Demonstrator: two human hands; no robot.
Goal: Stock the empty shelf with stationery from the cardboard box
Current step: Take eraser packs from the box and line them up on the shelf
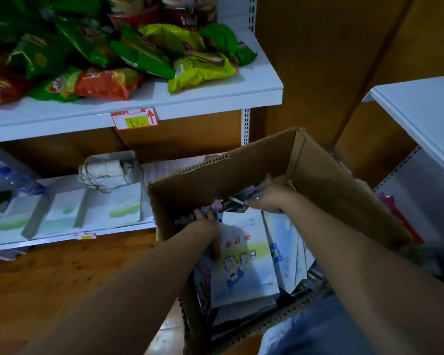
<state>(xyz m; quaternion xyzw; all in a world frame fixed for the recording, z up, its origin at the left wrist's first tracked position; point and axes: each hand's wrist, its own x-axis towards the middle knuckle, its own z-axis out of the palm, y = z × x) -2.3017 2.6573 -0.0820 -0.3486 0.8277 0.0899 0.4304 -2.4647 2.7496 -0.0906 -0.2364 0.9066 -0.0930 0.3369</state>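
An open cardboard box (326, 175) stands on the floor in front of me, filled with stationery. A pale blue notebook (244, 262) with cartoon figures lies on top, with more white and blue books (285, 249) beside it. Both my hands reach deep into the box. My left hand (205, 221) curls round dark small packets at the far left of the box. My right hand (269, 196) grips dark packets near the back wall. The low white shelf (67, 234) to the left holds three white pads with green marks.
A white upper shelf (215, 98) carries several green, yellow and orange snack bags and a red price tag. A ball of white string (108, 170) sits on the low shelf. Another white shelf (420, 103) stands at the right. Wooden floor lies at lower left.
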